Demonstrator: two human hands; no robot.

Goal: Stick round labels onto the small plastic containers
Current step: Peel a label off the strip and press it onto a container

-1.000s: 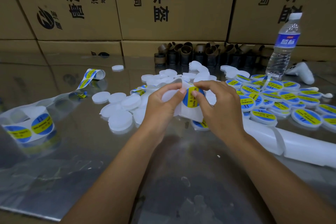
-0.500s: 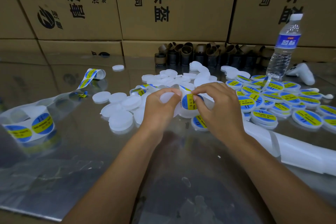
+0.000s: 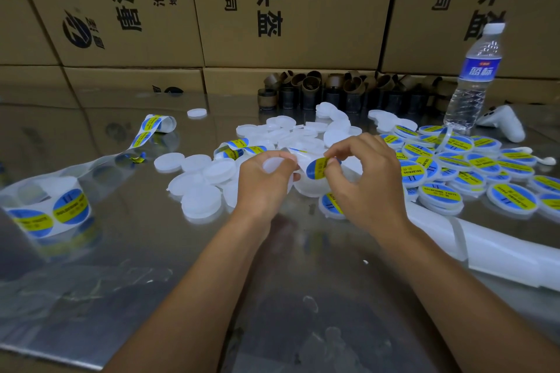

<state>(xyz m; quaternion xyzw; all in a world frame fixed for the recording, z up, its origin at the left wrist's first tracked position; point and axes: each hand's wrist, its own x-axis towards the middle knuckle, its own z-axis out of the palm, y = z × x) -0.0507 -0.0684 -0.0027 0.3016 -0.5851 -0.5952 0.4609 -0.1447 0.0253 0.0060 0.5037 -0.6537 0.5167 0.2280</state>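
- While the reflective steel table (image 3: 91,281) carries it all, plain white plastic containers (image 3: 200,200) lie heaped left of centre and labelled containers (image 3: 442,197) lie to the right.
- Across the right side trails a long white backing strip (image 3: 500,257), which looks light and floppy.
- Left hand (image 3: 266,188): its fingers curl round one small round white plastic container (image 3: 274,164), held just above the table. It looks light, stiff and smooth, so probably slippery. Holding it by the rim keeps the flat face bare.
- Right hand (image 3: 366,182): thumb and forefinger pinch the edge of a round blue-and-yellow paper label (image 3: 316,167), just beside that container. It looks thin, limp and sticky-backed, so it is best held by the edge alone or it may fold onto itself.
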